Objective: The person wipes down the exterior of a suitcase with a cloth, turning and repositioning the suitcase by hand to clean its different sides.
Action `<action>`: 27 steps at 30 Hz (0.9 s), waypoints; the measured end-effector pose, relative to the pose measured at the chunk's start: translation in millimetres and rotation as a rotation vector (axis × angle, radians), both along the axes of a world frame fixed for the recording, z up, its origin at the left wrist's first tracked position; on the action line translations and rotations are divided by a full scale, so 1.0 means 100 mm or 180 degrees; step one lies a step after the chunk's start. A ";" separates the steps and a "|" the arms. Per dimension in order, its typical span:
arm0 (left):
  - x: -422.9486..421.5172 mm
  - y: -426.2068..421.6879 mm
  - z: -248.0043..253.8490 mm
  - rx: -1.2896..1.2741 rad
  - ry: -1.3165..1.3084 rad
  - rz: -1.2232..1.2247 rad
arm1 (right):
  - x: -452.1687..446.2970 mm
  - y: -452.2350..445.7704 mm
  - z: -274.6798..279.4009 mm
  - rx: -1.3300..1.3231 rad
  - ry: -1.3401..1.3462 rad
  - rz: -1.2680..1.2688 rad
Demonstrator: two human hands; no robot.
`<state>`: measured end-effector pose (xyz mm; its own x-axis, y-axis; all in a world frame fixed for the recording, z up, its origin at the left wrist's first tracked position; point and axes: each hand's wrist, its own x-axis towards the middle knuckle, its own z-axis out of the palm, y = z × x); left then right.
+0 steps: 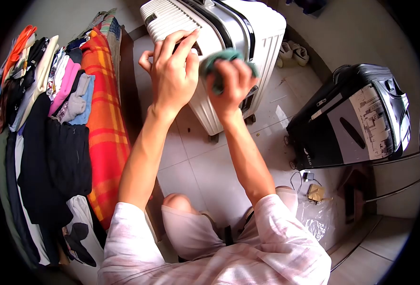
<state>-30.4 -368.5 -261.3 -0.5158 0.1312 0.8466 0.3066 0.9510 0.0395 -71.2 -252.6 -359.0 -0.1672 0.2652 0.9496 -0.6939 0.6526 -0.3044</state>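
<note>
A white hard-shell suitcase [267, 33] with a silver and black band stands upright on the floor in front of me. My left hand [174, 71] rests against its near side, fingers spread and holding nothing. Beside it, my right hand [231, 85] grips a green cloth [219, 59] against the suitcase near the band. The cloth and the right fingers are blurred by motion, and my hands cover part of the suitcase's near face.
Folded clothes [58, 156] and an orange checked blanket [103, 128] lie at the left. A black suitcase [333, 128] stands at the right. White shoes [299, 54], a plug with cable [309, 176] and clear plastic [317, 223] are on the floor.
</note>
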 end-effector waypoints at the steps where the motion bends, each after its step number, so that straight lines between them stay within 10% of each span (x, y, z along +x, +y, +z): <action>1: -0.02 -0.05 0.00 0.0013 0.0025 -0.0157 | 0.04 -0.06 -0.16 0.0116 0.0030 -0.0011; 6: -0.04 -0.11 0.03 0.0221 0.0024 -0.0539 | 0.26 0.09 -0.87 0.0671 -0.0912 0.0832; 12: -0.15 -0.25 0.15 0.0289 0.0071 -0.1086 | 0.36 -0.18 0.19 0.0179 0.0219 0.0732; 20: -0.20 -0.23 0.02 0.0431 0.0139 -0.1123 | 0.41 -0.30 -2.15 0.0804 -0.1662 0.0589; 23: -0.21 -0.18 -0.03 0.0315 0.0282 -0.1051 | 0.33 -0.19 -2.01 0.0335 -0.1642 0.0837; 27: -0.19 -0.19 -0.01 0.0306 0.0240 -0.1071 | 0.27 -0.27 -0.48 0.0006 -0.0353 0.0696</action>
<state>-49.1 -387.6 -262.1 -0.3930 0.2009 0.8973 0.6074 0.7893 0.0893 -44.6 -279.9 -407.0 -0.3236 0.2095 0.9227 -0.7811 0.4912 -0.3855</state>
